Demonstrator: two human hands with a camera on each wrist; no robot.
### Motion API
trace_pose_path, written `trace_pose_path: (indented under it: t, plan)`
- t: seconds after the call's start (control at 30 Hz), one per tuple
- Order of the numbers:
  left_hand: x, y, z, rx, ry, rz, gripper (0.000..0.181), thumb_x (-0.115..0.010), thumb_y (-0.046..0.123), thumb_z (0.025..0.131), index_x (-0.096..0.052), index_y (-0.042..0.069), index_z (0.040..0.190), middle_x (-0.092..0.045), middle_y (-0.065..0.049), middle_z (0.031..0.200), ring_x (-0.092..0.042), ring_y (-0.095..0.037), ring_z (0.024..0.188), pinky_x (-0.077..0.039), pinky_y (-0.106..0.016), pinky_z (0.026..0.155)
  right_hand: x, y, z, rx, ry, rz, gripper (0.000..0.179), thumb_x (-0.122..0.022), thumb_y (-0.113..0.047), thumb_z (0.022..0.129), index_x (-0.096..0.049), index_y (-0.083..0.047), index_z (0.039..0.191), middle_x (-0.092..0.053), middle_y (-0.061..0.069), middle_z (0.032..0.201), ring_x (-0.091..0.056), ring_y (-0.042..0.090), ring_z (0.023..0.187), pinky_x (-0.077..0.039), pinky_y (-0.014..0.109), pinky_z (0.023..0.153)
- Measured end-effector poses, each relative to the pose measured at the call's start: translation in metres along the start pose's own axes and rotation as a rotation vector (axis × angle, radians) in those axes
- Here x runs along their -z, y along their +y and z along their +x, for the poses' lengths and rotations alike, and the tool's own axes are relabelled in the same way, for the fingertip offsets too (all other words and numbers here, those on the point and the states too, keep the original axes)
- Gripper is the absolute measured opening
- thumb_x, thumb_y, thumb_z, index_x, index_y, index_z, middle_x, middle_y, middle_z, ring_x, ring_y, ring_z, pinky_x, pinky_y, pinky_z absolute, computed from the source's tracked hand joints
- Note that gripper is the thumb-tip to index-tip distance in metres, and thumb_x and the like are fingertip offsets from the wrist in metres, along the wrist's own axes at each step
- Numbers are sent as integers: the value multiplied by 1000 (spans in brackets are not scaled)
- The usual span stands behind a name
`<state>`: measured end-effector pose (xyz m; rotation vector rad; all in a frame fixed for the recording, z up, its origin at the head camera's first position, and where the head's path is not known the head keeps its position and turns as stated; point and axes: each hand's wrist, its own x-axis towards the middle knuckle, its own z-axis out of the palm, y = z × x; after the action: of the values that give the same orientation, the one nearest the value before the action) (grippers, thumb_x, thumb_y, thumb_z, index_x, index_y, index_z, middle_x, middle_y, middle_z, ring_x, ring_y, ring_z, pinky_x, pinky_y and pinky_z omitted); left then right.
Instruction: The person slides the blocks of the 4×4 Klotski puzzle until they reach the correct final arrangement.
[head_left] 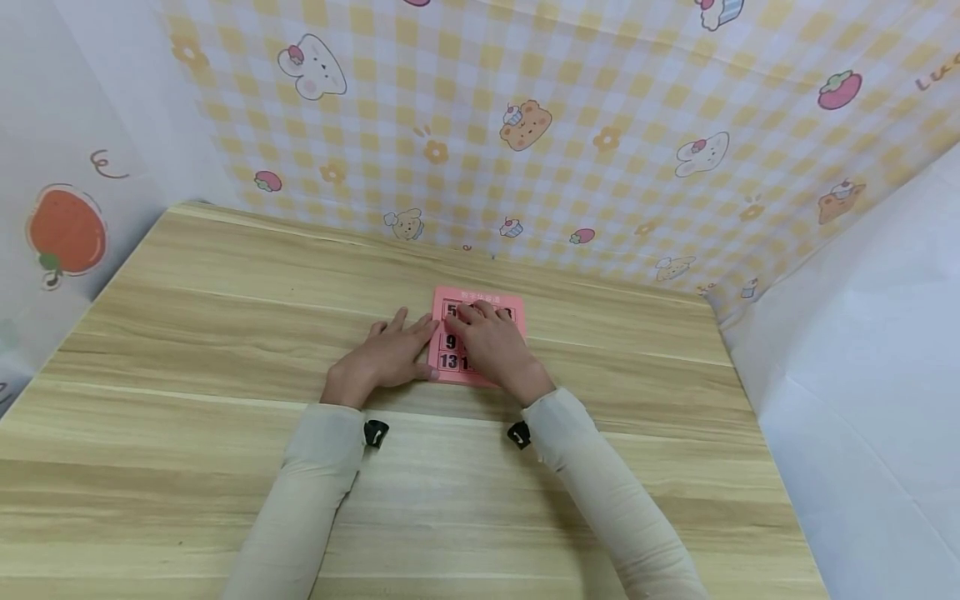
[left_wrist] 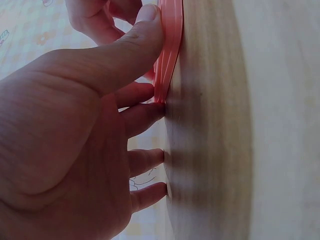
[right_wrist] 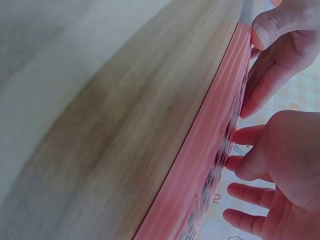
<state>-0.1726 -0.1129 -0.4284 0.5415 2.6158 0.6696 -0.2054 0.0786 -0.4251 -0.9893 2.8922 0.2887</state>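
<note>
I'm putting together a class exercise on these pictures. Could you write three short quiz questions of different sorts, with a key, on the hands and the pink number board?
1. Multiple choice: where is the right hand in relation to the pink number board?
A) Over its numbered tiles
B) Underneath it
C) Well to the left of it, not touching it

2. True or false: the left hand touches the board's left edge.

3. Fill in: in the head view, the tile directly below tile 9 reads ___.

Key: 1: A; 2: true; 3: 13.
</note>
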Motion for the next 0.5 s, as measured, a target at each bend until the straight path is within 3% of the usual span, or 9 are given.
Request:
trace_pose_path:
  t: [0.5]
  plan:
    - [0,0,1,9,-9,-4,83,-65,40,94,-23,7,158,-18,-14,164,2,-45,151,-7,-63,119,1,-3,-4,19,-15,-17,43,-44,-15,105,-50,-23,147,-46,6,153,-40,30,141,-37,52,114]
